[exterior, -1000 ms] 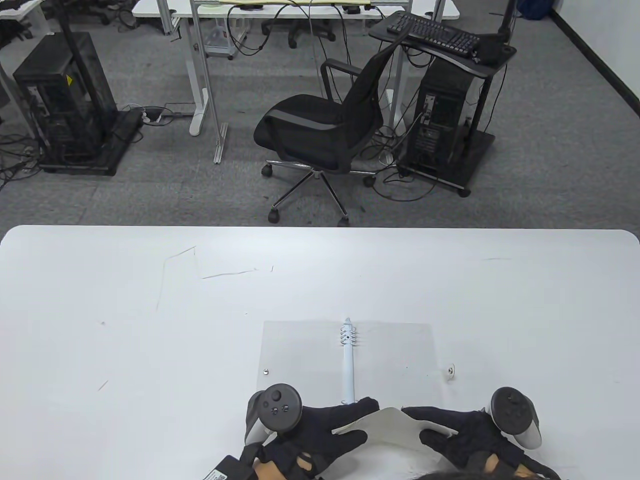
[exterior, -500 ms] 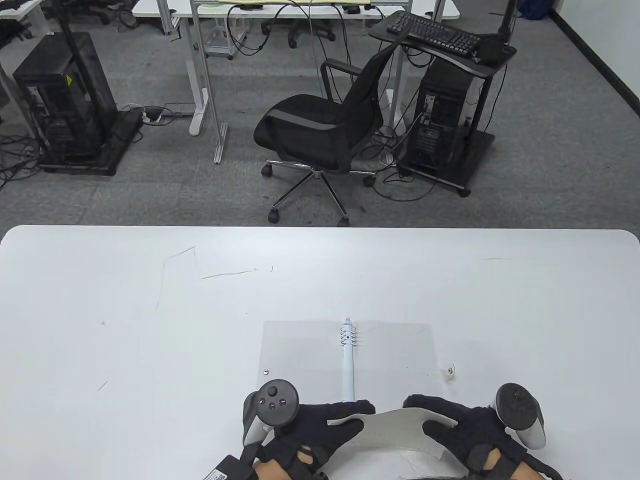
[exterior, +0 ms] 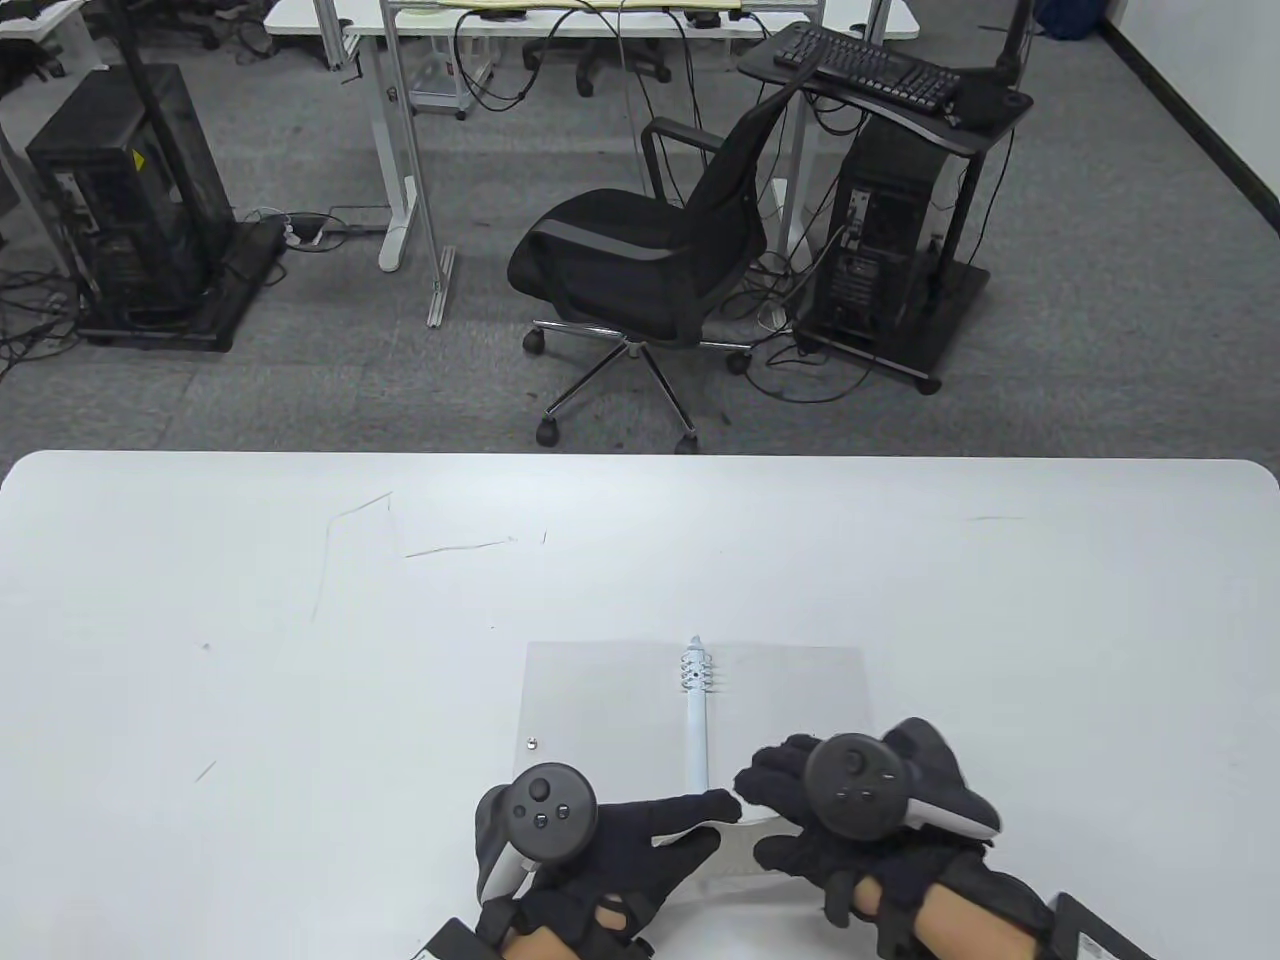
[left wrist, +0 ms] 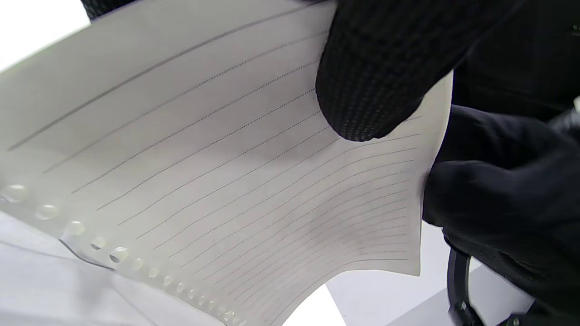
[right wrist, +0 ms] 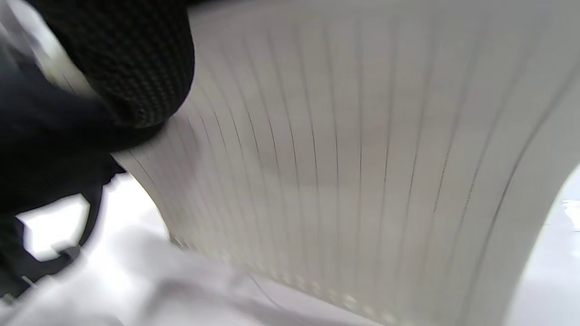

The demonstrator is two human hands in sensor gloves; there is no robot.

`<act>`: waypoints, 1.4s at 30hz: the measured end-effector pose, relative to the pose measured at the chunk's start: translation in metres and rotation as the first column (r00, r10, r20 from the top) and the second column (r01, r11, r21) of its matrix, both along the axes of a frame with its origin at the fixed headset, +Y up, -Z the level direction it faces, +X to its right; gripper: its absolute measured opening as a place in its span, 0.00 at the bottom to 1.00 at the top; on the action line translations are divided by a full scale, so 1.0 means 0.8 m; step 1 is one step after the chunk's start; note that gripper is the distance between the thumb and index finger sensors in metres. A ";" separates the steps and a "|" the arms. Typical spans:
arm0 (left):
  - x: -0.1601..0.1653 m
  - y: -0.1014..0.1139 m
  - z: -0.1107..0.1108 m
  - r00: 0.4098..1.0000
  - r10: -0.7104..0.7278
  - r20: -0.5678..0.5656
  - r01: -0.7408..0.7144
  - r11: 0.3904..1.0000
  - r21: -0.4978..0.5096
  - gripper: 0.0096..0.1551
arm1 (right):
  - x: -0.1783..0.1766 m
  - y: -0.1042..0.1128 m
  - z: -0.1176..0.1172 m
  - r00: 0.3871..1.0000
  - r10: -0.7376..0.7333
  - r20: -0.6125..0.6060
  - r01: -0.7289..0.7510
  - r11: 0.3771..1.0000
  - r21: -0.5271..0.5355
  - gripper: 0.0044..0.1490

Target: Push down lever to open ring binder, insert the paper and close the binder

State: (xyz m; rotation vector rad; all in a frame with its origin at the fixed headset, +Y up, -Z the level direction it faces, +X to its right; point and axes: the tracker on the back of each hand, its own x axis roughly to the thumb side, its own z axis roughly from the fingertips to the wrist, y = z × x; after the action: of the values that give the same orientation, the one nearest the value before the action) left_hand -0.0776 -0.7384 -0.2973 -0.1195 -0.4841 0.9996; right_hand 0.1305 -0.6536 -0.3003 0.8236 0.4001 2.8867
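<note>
The left hand [exterior: 610, 850] pinches one side of the lined sheet of paper [left wrist: 235, 181]: in the left wrist view its thumb [left wrist: 376, 81] presses flat on the ruled face while the other fingers lie behind the sheet. The right hand [exterior: 850, 830] holds the opposite side, a gloved finger [right wrist: 136, 68] curled over the page's edge in the blurred right wrist view; how its other fingers lie there I cannot tell. Between the two hands the paper bows upward, its row of punched holes [left wrist: 118, 256] running along the lower edge, just above a clear cover. In the table view only a small pale strip of the sheet [exterior: 735, 850] shows between the gloves, close to the tabletop's near edge and a little right of its middle.

The ring binder [exterior: 600, 700] lies open and flat just beyond the hands, with both translucent covers spread. Its white spine mechanism [exterior: 698, 730] runs away from the person, and rings [exterior: 695, 672] are visible at the far end. The left index fingertip touches or nearly touches the mechanism's near end. A tracker [exterior: 540, 810] sits on the back of the left hand, and another [exterior: 855, 785] on the right. The white table [exterior: 300, 620] shows faint scratch marks toward its far left.
</note>
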 end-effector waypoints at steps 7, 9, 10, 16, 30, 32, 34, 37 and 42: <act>-0.006 0.007 0.001 1.000 0.021 0.010 -0.022 1.000 0.021 0.22 | -0.016 -0.010 -0.018 0.995 0.082 0.058 -0.080 0.996 -0.032 0.28; -0.020 0.013 -0.004 0.996 0.074 -0.040 -0.073 0.997 0.027 0.24 | 0.008 -0.003 -0.026 0.997 -0.012 0.081 0.018 0.997 -0.071 0.27; -0.027 0.015 -0.006 0.994 0.095 -0.061 -0.094 0.995 0.027 0.25 | 0.022 -0.001 -0.029 0.992 -0.074 0.102 0.084 0.992 -0.092 0.27; -0.054 0.001 -0.027 0.843 0.537 -0.009 -0.532 0.832 -0.159 0.51 | 0.116 -0.028 -0.040 0.654 -0.678 0.335 0.755 0.610 -0.239 0.27; 0.003 -0.017 -0.011 0.830 0.508 0.232 -0.446 0.853 -0.272 0.22 | 0.080 -0.118 -0.001 0.490 -0.838 0.240 0.837 0.374 -0.400 0.38; 0.005 -0.016 -0.008 0.861 0.455 0.225 -0.410 0.885 -0.221 0.21 | 0.085 -0.107 0.001 0.472 -0.859 0.199 0.851 0.386 -0.356 0.40; 0.009 -0.017 -0.005 0.858 0.462 0.225 -0.416 0.881 -0.224 0.21 | 0.088 -0.097 0.006 0.433 -0.891 0.134 0.877 0.382 -0.292 0.37; 0.011 -0.017 -0.001 0.858 0.465 0.221 -0.424 0.881 -0.210 0.25 | 0.090 -0.091 0.009 0.395 -0.912 0.111 0.892 0.352 -0.282 0.34; 0.008 -0.034 -0.012 0.859 0.454 0.237 -0.405 0.886 -0.227 0.33 | 0.093 -0.116 0.001 0.435 -0.881 0.185 0.879 0.371 -0.298 0.34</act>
State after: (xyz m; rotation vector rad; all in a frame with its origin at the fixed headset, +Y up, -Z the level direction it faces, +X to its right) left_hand -0.0710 -0.7653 -0.3065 -0.3216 -0.7086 1.4790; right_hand 0.2051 -0.7464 -0.2995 0.6661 0.3125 1.7006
